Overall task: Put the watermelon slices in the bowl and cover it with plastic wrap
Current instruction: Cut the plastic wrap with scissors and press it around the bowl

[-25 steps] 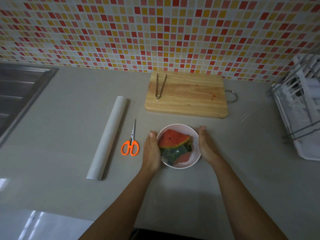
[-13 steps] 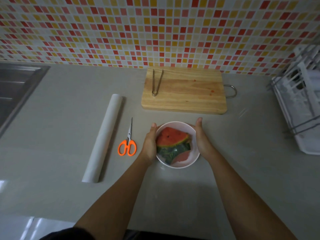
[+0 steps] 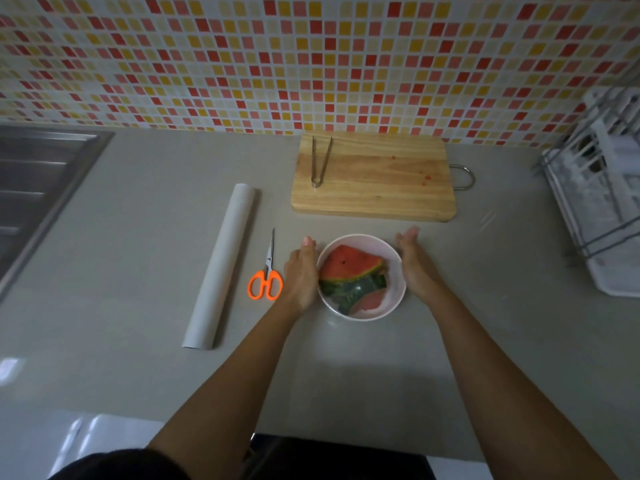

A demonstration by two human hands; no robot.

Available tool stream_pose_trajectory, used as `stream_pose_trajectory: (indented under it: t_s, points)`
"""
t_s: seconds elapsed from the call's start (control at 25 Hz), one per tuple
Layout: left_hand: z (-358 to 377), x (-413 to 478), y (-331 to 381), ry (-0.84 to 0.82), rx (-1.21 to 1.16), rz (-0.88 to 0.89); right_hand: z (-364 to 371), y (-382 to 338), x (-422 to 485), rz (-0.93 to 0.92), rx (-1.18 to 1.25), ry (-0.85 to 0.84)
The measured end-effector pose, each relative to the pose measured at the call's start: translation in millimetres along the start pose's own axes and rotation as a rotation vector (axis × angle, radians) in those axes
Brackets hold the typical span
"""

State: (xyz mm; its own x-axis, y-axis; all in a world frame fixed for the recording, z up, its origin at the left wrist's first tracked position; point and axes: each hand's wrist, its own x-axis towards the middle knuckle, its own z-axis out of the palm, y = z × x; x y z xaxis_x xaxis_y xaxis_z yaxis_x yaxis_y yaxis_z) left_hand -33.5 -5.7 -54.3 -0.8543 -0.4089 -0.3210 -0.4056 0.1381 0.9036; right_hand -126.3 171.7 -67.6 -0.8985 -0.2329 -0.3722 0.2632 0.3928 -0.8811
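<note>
A white bowl (image 3: 394, 296) stands on the grey counter just in front of the cutting board. Inside it lie watermelon slices (image 3: 349, 266), red flesh up with dark green rind below. My left hand (image 3: 301, 275) lies flat against the bowl's left side, thumb pointing forward. My right hand (image 3: 414, 265) presses on the right side, fingers straight and reaching past the far rim. Whether clear film covers the bowl cannot be told. The plastic wrap roll (image 3: 221, 268) lies lengthwise to the left, apart from both hands.
Orange-handled scissors (image 3: 266, 278) lie between the roll and my left hand. A wooden cutting board (image 3: 374, 178) with metal tongs (image 3: 320, 161) sits behind the bowl. A sink (image 3: 38, 188) is at far left, a white dish rack (image 3: 602, 202) at far right.
Both hands stay on the bowl's sides. My right hand's fingers have stretched forward past the rim. The bowl has not moved on the counter.
</note>
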Motion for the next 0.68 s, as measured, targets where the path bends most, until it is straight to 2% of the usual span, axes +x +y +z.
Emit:
stream_pose_trajectory:
  t_s: [0.08, 0.16, 0.24, 0.36, 0.52, 0.68]
  points:
    - [-1.8, -26.0, -13.9, 0.119, -0.07, -0.065, -0.6, 2.1, -9.9, 0.027, 0.208, -0.056]
    - [3.7, -54.0, -23.2, 0.099, -0.252, -0.234, 0.0, 1.6, -24.2, -0.023, 0.366, -0.167]
    - [6.5, -60.2, -18.5, 0.049, -0.379, -0.305, -0.6, 2.4, -36.2, -0.01, 0.456, -0.179]
    - [0.6, -34.7, -7.1, 0.012, -0.449, -0.217, -3.7, 5.8, -40.6, 0.0, 0.463, -0.075]
    - [0.7, -13.4, -13.4, 0.007, -0.424, -0.123, 2.8, 9.3, -27.7, -0.012, 0.427, 0.1]
    - [17.3, -15.1, -5.7, -0.133, -0.619, -0.049, 21.3, 3.8, -25.6, -0.103, 0.535, 0.027]
